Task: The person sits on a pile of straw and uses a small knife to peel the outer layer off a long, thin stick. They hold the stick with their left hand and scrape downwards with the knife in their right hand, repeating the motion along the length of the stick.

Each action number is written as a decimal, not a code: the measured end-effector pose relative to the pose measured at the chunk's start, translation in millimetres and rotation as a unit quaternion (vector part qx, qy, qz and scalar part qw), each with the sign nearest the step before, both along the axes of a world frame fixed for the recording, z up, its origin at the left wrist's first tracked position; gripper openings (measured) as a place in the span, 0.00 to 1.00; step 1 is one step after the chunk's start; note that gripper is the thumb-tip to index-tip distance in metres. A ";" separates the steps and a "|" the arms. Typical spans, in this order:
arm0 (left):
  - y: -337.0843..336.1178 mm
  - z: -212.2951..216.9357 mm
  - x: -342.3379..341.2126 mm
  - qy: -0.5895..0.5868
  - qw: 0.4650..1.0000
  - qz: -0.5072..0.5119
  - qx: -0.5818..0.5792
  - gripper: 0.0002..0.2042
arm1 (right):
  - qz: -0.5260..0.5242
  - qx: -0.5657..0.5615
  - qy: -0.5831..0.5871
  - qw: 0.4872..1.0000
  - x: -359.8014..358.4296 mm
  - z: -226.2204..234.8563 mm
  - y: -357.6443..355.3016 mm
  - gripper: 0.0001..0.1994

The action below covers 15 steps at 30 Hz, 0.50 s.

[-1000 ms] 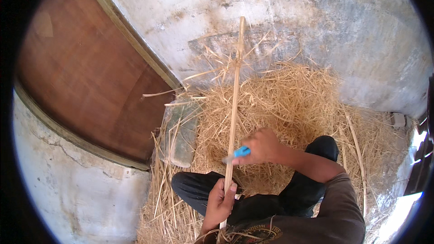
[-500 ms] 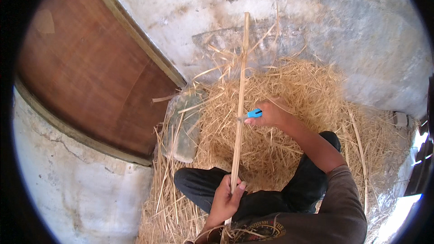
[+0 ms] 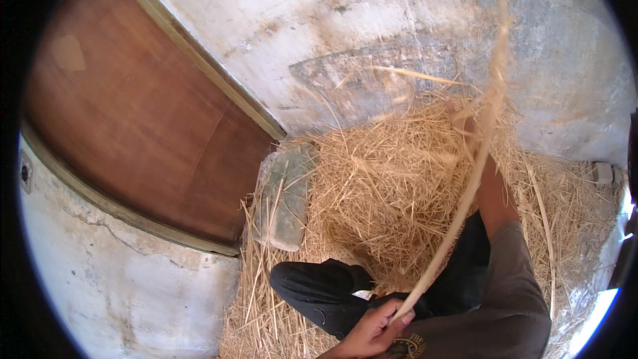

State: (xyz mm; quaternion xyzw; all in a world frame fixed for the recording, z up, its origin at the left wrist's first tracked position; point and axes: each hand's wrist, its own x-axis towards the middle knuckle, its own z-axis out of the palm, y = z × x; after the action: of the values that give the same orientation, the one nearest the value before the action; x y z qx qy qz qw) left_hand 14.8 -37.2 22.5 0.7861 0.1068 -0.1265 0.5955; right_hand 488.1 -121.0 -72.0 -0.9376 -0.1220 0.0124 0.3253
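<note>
My left hand (image 3: 375, 330) is closed around the lower end of a long, pale wooden strip (image 3: 458, 216), near my lap. The strip slants up and to the right across my right forearm, its far end blurred in front of the wall, with thin curled shavings hanging from it. My right hand (image 3: 463, 119) is stretched far forward beside the upper part of the strip, smeared by motion and partly covered by shavings. Its fingers and anything in them cannot be made out. A loose shaving (image 3: 419, 75) shows in front of the wall, left of the strip.
A deep heap of shavings (image 3: 385, 186) covers the floor around my crossed legs. To its left lies a grey-green stone slab (image 3: 289, 203) with shavings on it. A brown wooden door panel (image 3: 146, 113) fills the left; a stained, whitish wall (image 3: 372, 6) stands ahead.
The strip has swung from upright to slanting right. My right hand has moved forward and right; the blue-handled utility knife in it no longer shows. My left hand has shifted right and down, still gripping.
</note>
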 end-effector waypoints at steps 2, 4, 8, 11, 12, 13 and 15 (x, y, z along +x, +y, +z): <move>-0.2 8.8 18.0 -0.016 0.999 0.035 -0.029 0.13 | 0.022 -0.010 0.017 1.000 -2.9 8.0 -10.4 0.38; 6.0 10.3 25.7 0.023 0.992 0.086 -0.089 0.07 | 0.044 -0.026 0.038 0.998 -17.4 19.4 -17.2 0.38; 8.1 1.4 23.1 -0.007 0.985 0.109 -0.132 0.10 | 0.148 -0.074 0.077 0.983 -73.7 53.1 -16.6 0.38; 10.4 6.2 17.5 -0.037 0.972 0.141 -0.183 0.10 | 0.250 -0.082 -0.005 0.965 -127.9 84.1 -34.2 0.37; 13.0 1.0 15.3 -0.066 0.968 0.149 -0.191 0.10 | 0.285 -0.075 -0.052 0.954 -147.4 90.7 -37.4 0.37; 15.7 -1.5 14.1 -0.096 0.963 0.155 -0.199 0.11 | 0.317 -0.095 -0.017 0.944 -160.3 103.7 -39.2 0.36; 21.9 0.2 10.9 -0.113 0.962 0.170 -0.180 0.12 | 0.374 -0.086 0.022 0.923 -177.4 115.3 -41.4 0.35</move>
State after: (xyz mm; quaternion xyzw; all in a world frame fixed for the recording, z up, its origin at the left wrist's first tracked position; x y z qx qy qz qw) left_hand 25.7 -15.3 22.7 0.6452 0.1464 0.0490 0.7482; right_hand 310.7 -162.4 43.2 -0.8477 -0.4550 0.1646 0.2175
